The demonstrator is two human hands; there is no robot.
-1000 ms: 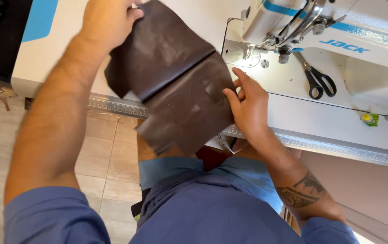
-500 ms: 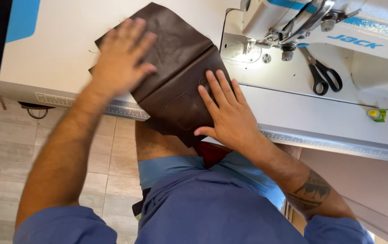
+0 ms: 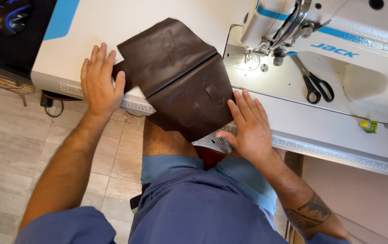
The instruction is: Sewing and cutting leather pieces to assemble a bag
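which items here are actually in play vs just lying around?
In play:
- dark brown leather piece, flat on the white sewing table
- left hand pressing its left edge
- right hand on its right edge

Lying about:
- black scissors
- sewing machine, untouched

A blue lettered label was seen on the white sewing machine arm at two o'clock; a small yellow-green sticker at three o'clock.
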